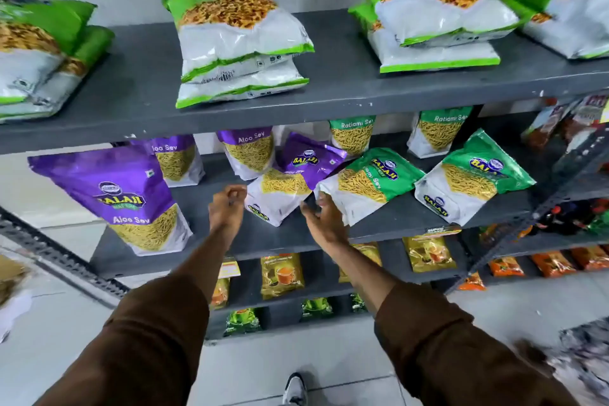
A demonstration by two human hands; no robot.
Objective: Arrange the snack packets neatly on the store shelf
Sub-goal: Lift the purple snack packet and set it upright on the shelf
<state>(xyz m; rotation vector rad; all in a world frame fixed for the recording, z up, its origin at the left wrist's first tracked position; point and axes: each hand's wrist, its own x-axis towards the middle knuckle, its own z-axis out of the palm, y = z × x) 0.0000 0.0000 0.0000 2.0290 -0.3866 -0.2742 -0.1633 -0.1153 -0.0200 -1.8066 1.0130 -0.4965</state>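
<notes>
Hands flank a toppled purple Aloo Sev packet (283, 188) on the middle shelf (395, 221): left hand (227, 204) loosely curled and empty, right hand (324, 217) spread against the leaning green Ratlami Sev packet (365, 184). Best to grip each packet by both sides, stand it upright, label forward.

Glossy plastic snack packets (290, 184) lie on matt grey metal shelf (395, 217).
</notes>
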